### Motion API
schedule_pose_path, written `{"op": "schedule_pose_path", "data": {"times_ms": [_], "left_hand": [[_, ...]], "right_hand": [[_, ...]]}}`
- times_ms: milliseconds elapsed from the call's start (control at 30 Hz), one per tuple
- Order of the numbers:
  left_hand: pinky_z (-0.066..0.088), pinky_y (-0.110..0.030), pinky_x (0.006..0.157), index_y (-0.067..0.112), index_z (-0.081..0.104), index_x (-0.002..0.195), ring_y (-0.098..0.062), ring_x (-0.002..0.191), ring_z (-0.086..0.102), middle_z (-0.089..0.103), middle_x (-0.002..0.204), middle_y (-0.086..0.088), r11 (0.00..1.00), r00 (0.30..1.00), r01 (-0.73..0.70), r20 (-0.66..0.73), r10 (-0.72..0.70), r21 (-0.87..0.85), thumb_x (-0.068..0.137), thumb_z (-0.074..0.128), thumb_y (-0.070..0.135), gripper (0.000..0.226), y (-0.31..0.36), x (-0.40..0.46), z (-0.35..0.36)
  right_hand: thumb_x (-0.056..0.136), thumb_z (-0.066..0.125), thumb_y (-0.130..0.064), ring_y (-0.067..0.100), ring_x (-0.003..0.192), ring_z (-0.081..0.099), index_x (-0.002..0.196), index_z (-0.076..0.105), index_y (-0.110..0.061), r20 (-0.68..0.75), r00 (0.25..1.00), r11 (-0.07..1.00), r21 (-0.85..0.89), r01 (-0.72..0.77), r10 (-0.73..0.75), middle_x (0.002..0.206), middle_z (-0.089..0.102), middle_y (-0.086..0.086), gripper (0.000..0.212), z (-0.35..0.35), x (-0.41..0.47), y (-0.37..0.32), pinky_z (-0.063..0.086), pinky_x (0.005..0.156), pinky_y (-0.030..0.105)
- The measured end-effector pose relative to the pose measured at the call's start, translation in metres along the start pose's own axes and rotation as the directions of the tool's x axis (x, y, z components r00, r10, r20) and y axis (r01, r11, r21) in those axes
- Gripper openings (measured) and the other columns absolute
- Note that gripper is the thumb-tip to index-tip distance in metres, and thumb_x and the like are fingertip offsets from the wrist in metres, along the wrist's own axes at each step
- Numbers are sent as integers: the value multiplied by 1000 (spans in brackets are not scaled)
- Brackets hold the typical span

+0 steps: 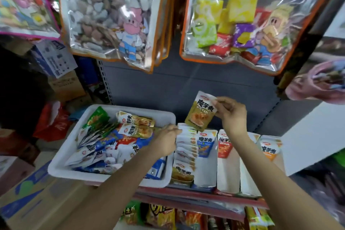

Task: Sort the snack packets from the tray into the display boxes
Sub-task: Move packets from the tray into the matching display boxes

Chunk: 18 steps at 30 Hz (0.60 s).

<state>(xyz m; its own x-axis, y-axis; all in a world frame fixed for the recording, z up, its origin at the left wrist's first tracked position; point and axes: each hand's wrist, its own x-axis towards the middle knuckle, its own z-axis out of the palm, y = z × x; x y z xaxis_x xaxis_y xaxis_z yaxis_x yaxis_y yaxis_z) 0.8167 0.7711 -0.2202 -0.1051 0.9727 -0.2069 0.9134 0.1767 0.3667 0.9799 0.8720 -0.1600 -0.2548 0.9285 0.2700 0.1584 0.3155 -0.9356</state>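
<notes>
Two hands work at once. Right hand pinches a gold packet by its white top edge between fingers and thumb, hanging it above the gold box, likely so it drops in upright behind its matching row. At nine o'clock from it, the left hand reaches over the tray rim; whether its fingers grasp anything I cannot tell. Glossy, flat foil packets lie jumbled in the white plastic tray, while stiff white card boxes at three o'clock hold blue, red and orange ones.
</notes>
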Motion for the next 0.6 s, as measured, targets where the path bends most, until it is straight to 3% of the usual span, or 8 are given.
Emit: {"op": "schedule_pose_path", "data": {"times_ms": [133,367,500,600], "left_hand": [[21,-26,110,20,41,140,-18,135,28,33,147,-1,999,996,-21,-80,24,31,84,45,-7,62,-1,-5,6],[21,-26,110,24,43,140,-16,134,29,36,145,2,997,996,-12,-85,5,-73,87,40,-6,61,-2,-17,5],[21,-28,112,24,42,140,-17,136,27,34,148,0,992,995,17,-97,-29,-126,89,40,-3,58,-3,-21,7],[20,-27,111,24,42,140,-16,137,26,34,149,1,988,994,21,-105,-37,-150,91,40,-2,56,-4,-22,8]], "right_hand": [[89,62,-11,24,84,67,76,65,-31,44,998,998,49,-47,45,81,70,-1,24,-4,-3,4,55,80,53],[89,62,-8,23,83,68,78,67,-26,187,979,993,77,-92,76,81,71,-1,21,4,-8,13,56,82,46],[87,64,-8,23,80,67,76,68,-24,279,951,991,-32,-129,133,77,70,-2,20,10,-8,25,56,82,46],[89,63,-15,30,77,65,71,67,-22,364,910,969,-210,-127,199,74,67,5,20,11,-7,38,55,82,46]]}}
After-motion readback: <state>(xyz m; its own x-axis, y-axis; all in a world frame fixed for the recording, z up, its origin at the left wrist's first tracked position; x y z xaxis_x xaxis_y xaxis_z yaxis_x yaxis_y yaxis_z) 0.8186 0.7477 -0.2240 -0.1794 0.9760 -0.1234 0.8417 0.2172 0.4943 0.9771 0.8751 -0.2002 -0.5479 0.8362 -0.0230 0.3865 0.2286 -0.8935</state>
